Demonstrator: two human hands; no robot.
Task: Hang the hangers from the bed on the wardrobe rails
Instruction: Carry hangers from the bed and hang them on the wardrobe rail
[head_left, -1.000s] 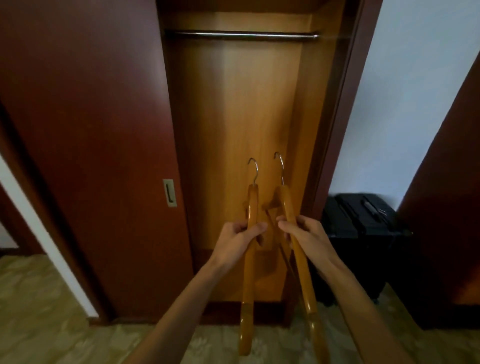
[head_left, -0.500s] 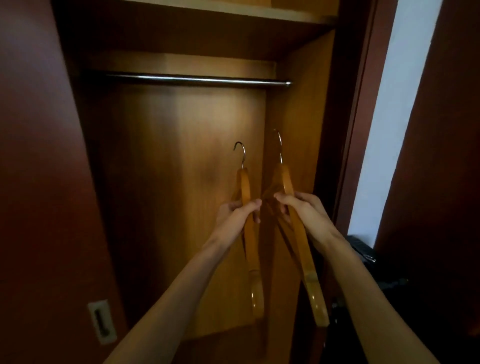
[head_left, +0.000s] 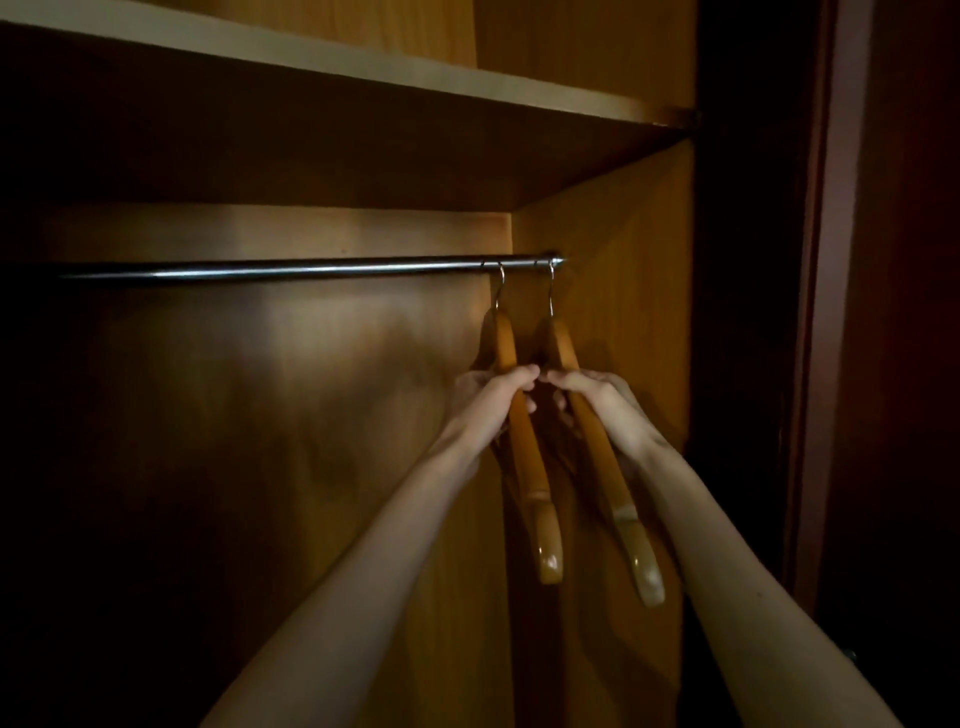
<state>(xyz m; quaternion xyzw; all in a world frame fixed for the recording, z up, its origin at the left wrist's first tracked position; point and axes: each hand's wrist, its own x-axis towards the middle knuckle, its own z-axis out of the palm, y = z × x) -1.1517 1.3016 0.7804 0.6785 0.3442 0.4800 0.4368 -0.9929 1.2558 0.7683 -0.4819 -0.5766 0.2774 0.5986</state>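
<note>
Hands: both are raised into a wardrobe, side by side, thumbs almost touching.
Left hand (head_left: 491, 400): fingers are closed around the wooden arm of the left hanger (head_left: 524, 452), gripped just below its neck.
Right hand (head_left: 605, 402): fingers are closed around the wooden arm of the right hanger (head_left: 602, 457), at about the same height.
Hangers: two are seen, of glossy orange-brown wood with thin metal hooks; they are viewed nearly edge-on, with the near arms slanting down toward the camera and their rounded tips shining.
Hooks: the left hook (head_left: 498, 291) and the right hook (head_left: 550, 291) are seen at the rail, looped over it or touching it; full seating cannot be told.
Rail (head_left: 291, 269): a shiny metal bar is run horizontally across the wardrobe, ending at the right side wall; both hangers are placed at its far right end, close together.
Shelf (head_left: 363, 62): a wooden board is fixed above the rail, its underside in deep shadow.
Wardrobe interior: a warm brown wooden back panel (head_left: 311, 389) is dimly lit, darker toward the left.
Forearms: both are bare and stretched up from the bottom edge.
</note>
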